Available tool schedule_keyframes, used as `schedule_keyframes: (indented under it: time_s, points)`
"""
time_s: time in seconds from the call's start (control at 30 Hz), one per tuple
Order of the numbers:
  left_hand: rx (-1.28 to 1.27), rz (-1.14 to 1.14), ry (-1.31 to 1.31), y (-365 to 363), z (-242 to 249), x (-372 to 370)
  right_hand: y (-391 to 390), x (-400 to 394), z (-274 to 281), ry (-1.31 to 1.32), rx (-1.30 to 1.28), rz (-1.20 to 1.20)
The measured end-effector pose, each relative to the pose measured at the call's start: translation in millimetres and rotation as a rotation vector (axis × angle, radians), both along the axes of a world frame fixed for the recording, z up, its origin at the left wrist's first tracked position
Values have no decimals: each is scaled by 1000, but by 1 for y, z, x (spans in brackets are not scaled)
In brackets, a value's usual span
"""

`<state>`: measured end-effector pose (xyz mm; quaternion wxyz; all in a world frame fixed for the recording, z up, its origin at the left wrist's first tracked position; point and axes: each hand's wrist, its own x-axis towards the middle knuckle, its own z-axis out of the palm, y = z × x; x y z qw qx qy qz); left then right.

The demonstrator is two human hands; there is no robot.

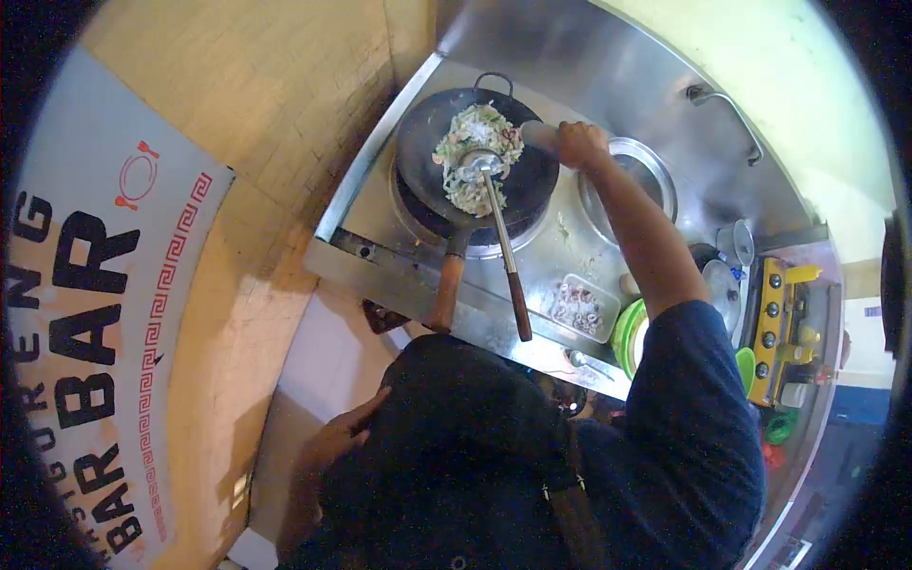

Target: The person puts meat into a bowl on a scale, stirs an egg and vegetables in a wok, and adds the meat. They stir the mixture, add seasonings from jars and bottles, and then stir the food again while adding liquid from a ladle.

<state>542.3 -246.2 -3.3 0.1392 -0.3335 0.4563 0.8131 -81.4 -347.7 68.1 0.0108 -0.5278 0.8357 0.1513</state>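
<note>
My right hand (581, 144) is closed around a pale, translucent container (540, 137), tilted over the right side of a dark wok (419, 133). In the wok lies chopped food with pale and green shreds (483, 122), with a whitish patch on top. A metal ladle (505, 237) with a wooden handle rests in the food, its handle leaning over the front edge, and no hand is on it. The wok's wooden handle (446, 293) points toward me. My left hand (342, 432) is low by my left side, partly hidden, its visible fingers apart and nothing seen in them.
Right of the wok sits a round metal lid or tray (668, 180). Nearer me are a clear tray of sliced pieces (581, 309), a green-rimmed bowl (623, 339) and a spoon (577, 358). Pots (736, 242) and a yellow-fronted stove (768, 323) stand farther right. A lettered banner (114, 313) hangs left.
</note>
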Motion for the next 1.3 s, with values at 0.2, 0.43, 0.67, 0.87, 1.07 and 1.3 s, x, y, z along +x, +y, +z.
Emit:
schedule_keyframes:
  time_s: [0.2, 0.43, 0.67, 0.87, 1.07, 1.3]
  points:
    - [-38, -73, -38, -15, -12, 17, 6, 15, 7, -12, -49, -55]
    - [-545, -360, -485, -20, -77, 83, 6, 12, -11, -19, -143, -127]
    - [-285, 294, -640, 16, -144, 179, 6, 28, 2, -17, -91, -174]
    - [-177, 510, -891, 42, -204, 241, 0, 30, -3, -24, -164, -213]
    - [-313, 457, -713, 21, -208, 225, 9, 46, 11, -35, -131, -263]
    - [-431, 337, -484, -6, -241, 251, 17, 39, -8, 55, -167, -202]
